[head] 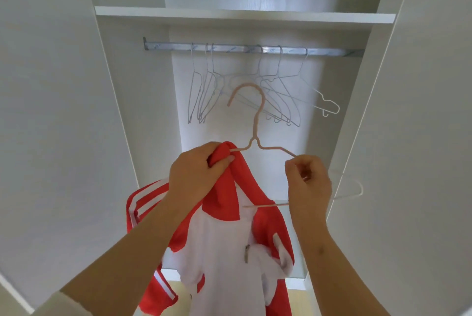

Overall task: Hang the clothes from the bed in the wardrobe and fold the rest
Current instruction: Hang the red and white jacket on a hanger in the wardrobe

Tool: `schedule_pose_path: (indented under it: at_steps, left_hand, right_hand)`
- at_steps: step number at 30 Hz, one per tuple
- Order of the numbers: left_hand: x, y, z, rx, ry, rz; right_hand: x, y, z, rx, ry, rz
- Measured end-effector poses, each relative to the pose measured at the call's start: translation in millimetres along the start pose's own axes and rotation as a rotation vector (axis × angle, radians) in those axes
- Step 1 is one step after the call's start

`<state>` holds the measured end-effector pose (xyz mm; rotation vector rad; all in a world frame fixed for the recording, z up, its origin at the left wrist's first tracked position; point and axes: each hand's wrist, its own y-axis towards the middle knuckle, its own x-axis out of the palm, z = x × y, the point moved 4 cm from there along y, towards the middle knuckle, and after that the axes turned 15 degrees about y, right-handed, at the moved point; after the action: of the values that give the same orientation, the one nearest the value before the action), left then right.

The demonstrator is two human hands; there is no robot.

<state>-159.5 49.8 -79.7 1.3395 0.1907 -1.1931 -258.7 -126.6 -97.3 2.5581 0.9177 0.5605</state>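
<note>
A red and white track jacket (224,246) with white sleeve stripes hangs in front of me, its zipper open. A pale pink wire hanger (256,121) is held upright below the wardrobe rail (166,46). The hanger's left arm is tucked inside the jacket's red collar. My left hand (196,172) grips that collar together with the hanger's left arm. My right hand (307,183) pinches the bare right arm of the hanger, which sticks out beyond the jacket. The hanger's hook is well below the rail and not on it.
Several empty white wire hangers (278,93) hang on the rail, clustered left and right of centre. A white shelf (245,15) runs above the rail. Open wardrobe doors (51,111) stand close on both sides. The wardrobe's back panel (301,121) is white.
</note>
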Motion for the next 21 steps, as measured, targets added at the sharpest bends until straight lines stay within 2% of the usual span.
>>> schedule_pose_path:
  at_steps: [2,5,6,9,11,13,15,17,20,21]
  left_hand:
    - [-12.0,5.0,1.6,-0.052,-0.05,0.065]
    - [-32.6,14.5,4.3,-0.075,-0.176,0.099]
    - [-39.4,17.3,5.1,-0.07,-0.215,0.1]
    - [-56.3,22.7,9.3,-0.038,-0.31,0.092]
    - [-64.3,24.2,11.5,-0.014,-0.353,0.085]
    - [-70.6,25.5,10.3,0.009,-0.364,0.088]
    - [-75.6,25.8,3.7,0.027,-0.348,0.094]
    - [-78.8,24.0,-8.9,0.024,-0.328,0.092]
    - [-79.0,18.3,-36.1,-0.01,-0.288,0.047]
    - [-79.4,16.3,-45.6,-0.027,-0.271,0.034]
  right_hand:
    - [-3.8,-9.9,10.6,0.082,-0.024,0.022]
    - [-15.0,-16.5,32.9,0.18,-0.148,0.147]
    - [-14.8,-16.1,41.7,0.247,-0.19,0.123]
    - [3.1,-23.9,64.4,0.561,-0.266,-0.184]
    - [17.2,-33.4,73.9,0.656,-0.292,-0.368]
    - [24.6,-36.8,76.8,0.653,-0.358,-0.442]
    - [23.3,-29.3,75.6,0.591,-0.346,-0.38]
    - [17.1,-18.5,72.3,0.643,-0.153,-0.241]
    - [17.7,-12.0,65.3,1.008,0.398,-0.086]
    - [18.0,-11.7,61.9,1.113,0.514,-0.058]
